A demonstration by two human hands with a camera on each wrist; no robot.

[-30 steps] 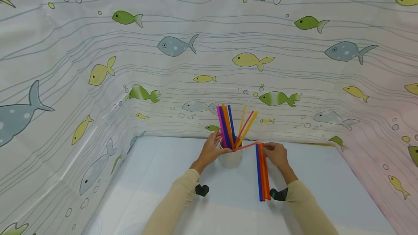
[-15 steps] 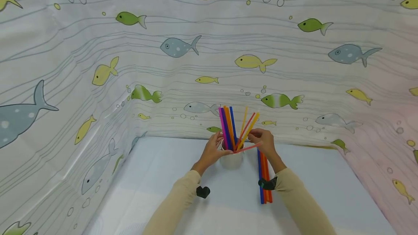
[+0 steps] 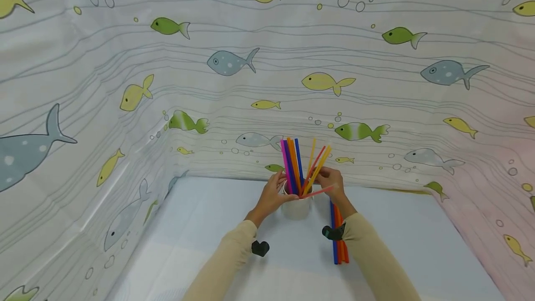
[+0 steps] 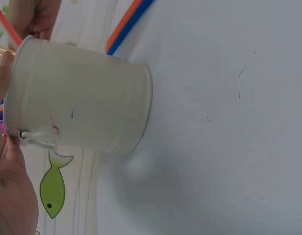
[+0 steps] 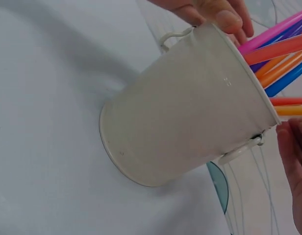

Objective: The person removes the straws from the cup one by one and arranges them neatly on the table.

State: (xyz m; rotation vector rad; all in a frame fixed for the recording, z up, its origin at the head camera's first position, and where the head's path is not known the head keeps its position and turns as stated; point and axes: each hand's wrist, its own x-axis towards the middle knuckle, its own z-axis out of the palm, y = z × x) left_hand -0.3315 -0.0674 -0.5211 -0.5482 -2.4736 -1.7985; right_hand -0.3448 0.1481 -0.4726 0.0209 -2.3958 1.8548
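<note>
White metal bucket (image 3: 296, 207) sits on the pale blue table (image 3: 209, 226), directly between the two sets of fingers, upright in the head view. Left hand (image 3: 271, 194) is on its left side: thumb and fingertips (image 5: 224, 17) rest at the rim, palm against the wall by the small side lug. Fingers look lightly curved round the rim, grasping the bucket. Right hand (image 3: 332, 181) is at the rim's right side, fingers (image 5: 293, 161) just beside the other lug; they close on a red straw (image 3: 317, 193) that runs from the bucket's mouth out sideways under those fingers, nearly level. Exact pinch is hard to read from the right wrist view, where only the finger edge shows. Standing straws (image 3: 298, 164) fan up out of the bucket between both hands' fingertips: pink, purple, orange and blue lean toward the left fingers, yellow and red toward the right ones. Loose straws (image 3: 339, 245), blue, orange and red, lie flat on the table below the right fingers, partly under the right sleeve (image 3: 372, 254), side by side and touching. Fish-print curtain (image 3: 234, 64) hangs beyond the fingertips, behind the bucket, and wraps both sides.
</note>
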